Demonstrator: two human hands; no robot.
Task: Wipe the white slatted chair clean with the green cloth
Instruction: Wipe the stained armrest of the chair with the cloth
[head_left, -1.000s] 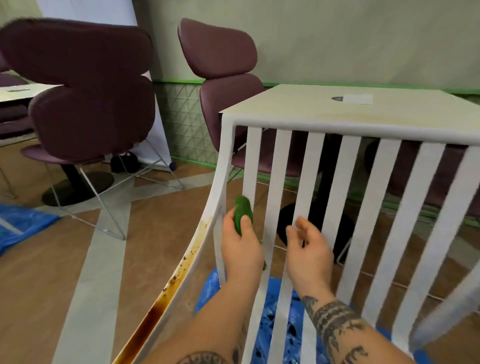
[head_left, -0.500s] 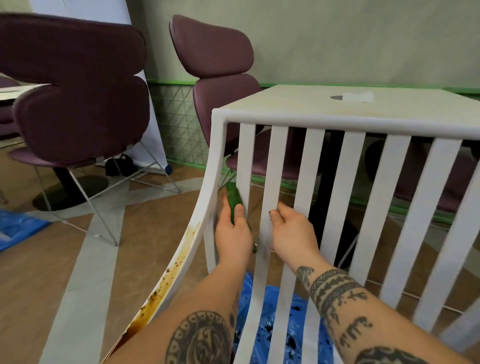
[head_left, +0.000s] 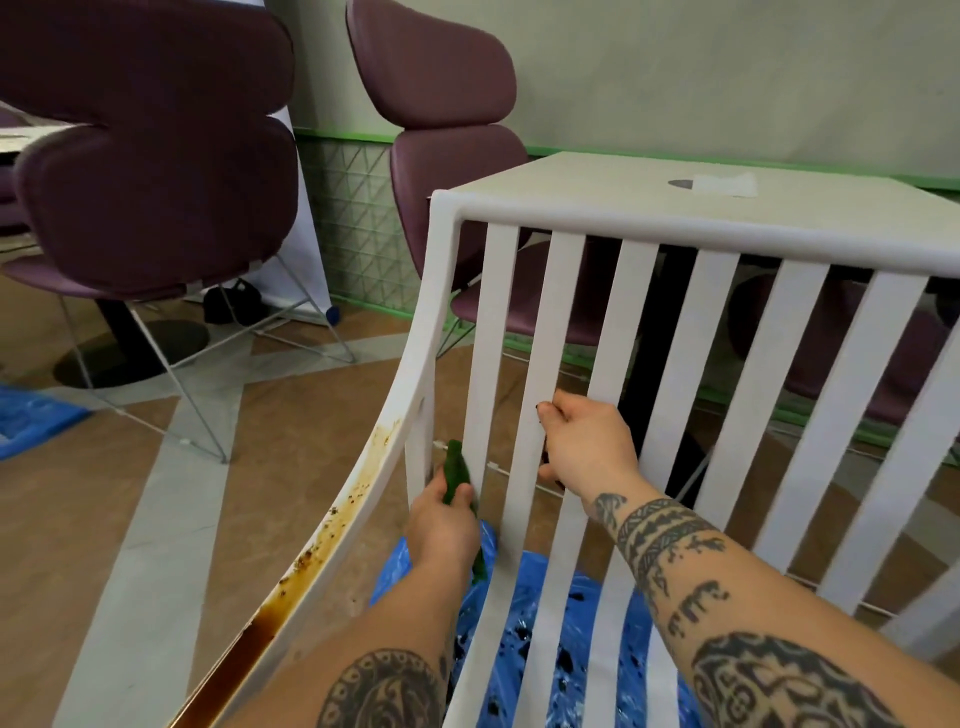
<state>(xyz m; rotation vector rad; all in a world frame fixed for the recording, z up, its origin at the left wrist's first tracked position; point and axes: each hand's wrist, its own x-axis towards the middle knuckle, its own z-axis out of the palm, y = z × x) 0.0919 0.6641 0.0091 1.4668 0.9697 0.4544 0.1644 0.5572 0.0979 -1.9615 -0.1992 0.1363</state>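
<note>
Clamps left grip (head_left: 444, 519) on the green cloth (head_left: 456, 470), low in the white slatted chair's (head_left: 571, 218) leftmost gap, beside its brown-stained side rail (head_left: 415, 374). Wraps right grip (head_left: 587, 447) round the second slat (head_left: 561, 312), just right.

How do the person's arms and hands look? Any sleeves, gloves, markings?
Both forearms are bare, without sleeves or gloves. The left forearm carries a round dark patterned tattoo. The right forearm has band tattoos near the wrist, small figures, and a large swirl pattern. The right hand seems to have dark nails.

White chair (head_left: 558, 332), green cloth (head_left: 456, 475), brown stain (head_left: 291, 577)
</note>
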